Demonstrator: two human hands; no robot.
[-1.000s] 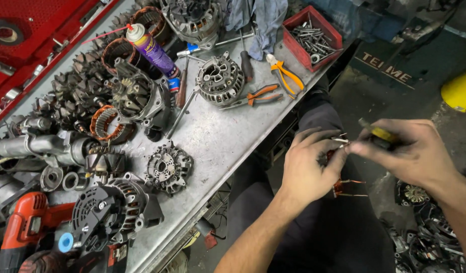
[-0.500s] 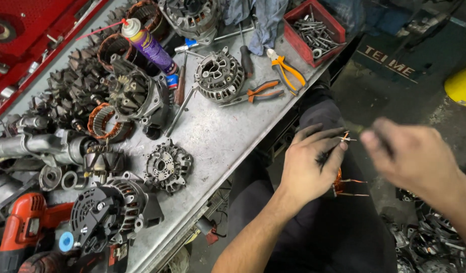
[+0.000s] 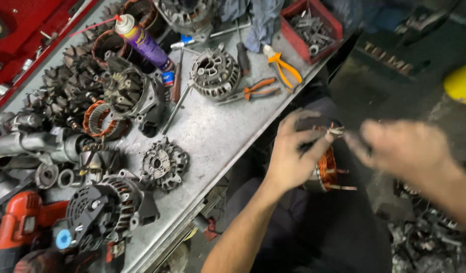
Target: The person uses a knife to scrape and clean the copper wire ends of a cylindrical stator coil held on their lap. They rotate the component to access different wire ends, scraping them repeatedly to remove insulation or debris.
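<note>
Partly hidden copper stator, blurred right hand

Two bare forearms enter frame from below and from right, no sleeves visible, no gloves, no watch, no rings or bands discernible. Left hand sharp in view: fingers bare, knuckles and thumb clearly outlined. Right hand blurred, outline soft, finger detail cannot be made out. Below arms, lap covered in dark, near-black clothing, plain fabric, no pattern or markings visible. Upper arms, torso and head outside frame.
</note>
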